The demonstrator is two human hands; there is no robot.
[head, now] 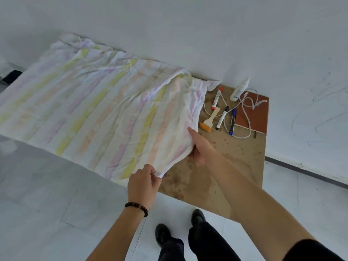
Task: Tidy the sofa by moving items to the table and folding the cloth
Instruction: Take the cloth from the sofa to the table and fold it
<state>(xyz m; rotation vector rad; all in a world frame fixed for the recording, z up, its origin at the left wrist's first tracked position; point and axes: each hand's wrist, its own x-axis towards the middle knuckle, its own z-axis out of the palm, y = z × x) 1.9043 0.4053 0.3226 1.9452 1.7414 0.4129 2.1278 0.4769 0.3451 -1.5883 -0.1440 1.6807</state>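
Note:
A large white cloth [94,102] with pastel yellow, pink and orange stripes lies spread over a long low surface against the wall. My left hand [143,183] pinches the cloth's near right corner. My right hand [199,147] grips the cloth's right edge a little farther back, fingers tucked under the lifted fabric. To the right of the cloth the brown stained surface [216,176] is bare. On its far end lie a red marker [215,99], a black marker [222,117], a blue marker [233,121], a small brush [209,121], a white bottle [240,89], a white cable [246,113] and a brown notebook [252,112].
A white wall rises right behind the surface. Pale floor tiles lie in front of it, and my two dark shoes [178,228] stand close to its near right corner. A dark object [11,77] sits at the far left.

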